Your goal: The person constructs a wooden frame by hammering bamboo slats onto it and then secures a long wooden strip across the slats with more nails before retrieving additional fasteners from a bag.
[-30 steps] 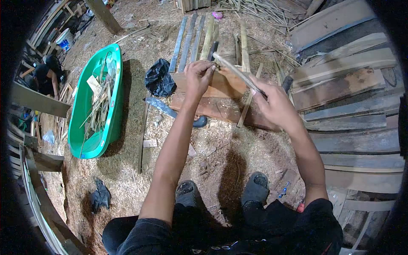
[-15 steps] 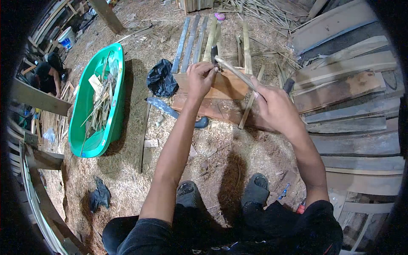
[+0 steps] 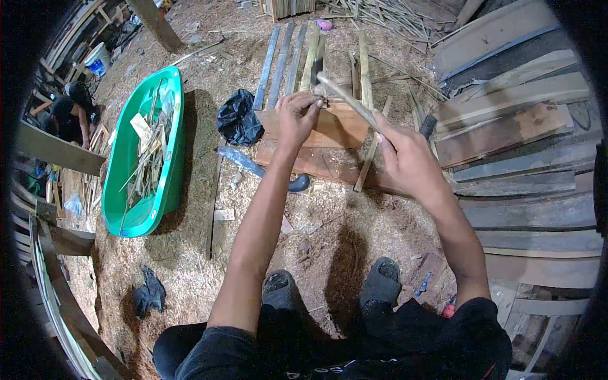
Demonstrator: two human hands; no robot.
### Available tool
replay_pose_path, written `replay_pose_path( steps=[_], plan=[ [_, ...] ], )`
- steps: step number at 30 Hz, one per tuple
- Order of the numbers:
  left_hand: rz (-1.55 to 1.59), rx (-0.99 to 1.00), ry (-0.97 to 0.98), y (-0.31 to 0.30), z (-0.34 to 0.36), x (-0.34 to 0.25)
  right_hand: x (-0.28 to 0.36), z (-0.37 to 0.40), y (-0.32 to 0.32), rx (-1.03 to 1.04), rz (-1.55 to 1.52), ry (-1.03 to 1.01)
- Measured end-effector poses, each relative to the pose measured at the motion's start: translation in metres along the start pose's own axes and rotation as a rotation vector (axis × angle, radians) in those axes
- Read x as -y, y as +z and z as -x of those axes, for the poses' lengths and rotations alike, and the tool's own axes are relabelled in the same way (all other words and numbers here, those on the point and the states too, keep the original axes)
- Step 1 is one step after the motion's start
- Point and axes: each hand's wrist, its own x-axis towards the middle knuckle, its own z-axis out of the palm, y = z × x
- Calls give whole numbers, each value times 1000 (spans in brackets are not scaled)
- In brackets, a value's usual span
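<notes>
My right hand point(image 3: 408, 152) is wrapped round the wooden handle of a hammer point(image 3: 348, 99), whose dark head is up and just beyond my left fingers. My left hand point(image 3: 297, 117) is closed in a pinch at the top edge of an upright wooden board point(image 3: 339, 130). What the pinch holds is too small to make out. Narrow wooden slats point(image 3: 278, 66) stretch away behind the board. At its near side lies a reddish plank point(image 3: 316, 163) on the ground. A large knife point(image 3: 240, 160) with a dark handle rests by my left forearm.
On the left stands a green tub point(image 3: 172, 136) with wood scraps in it. A black plastic bag point(image 3: 239, 118) lies beside the slats. Stacked boards point(image 3: 519, 171) line the right side. Another person point(image 3: 73, 114) crouches at far left. Sawdust covers the ground around my sandals point(image 3: 381, 282).
The hammer head has risen a little, away from the board's edge and my left fingers. My left hand keeps its pinch at the same spot.
</notes>
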Motion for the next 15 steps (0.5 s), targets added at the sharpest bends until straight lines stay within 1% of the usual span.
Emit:
replay_pose_path(
  steps=[1,4,7,10,13,15],
  plan=[
    [-6,-4,0,0,0,0,2,0,1,-25,-31,9],
    [-24,5,1,-3,0,-3,-2,0,3,73,72,49],
    [-26,24,8,-3,-2,-5,-1,0,5,-53,-16,-3],
    [-18,21,-4,-3,1,-2,-4,0,3,69,68,5],
    [2,19,-4,-2,-3,-3,-2,0,8,-67,-70,-38],
    [-30,14,-7,-3,0,-3,0,0,6,13,-6,5]
  ],
)
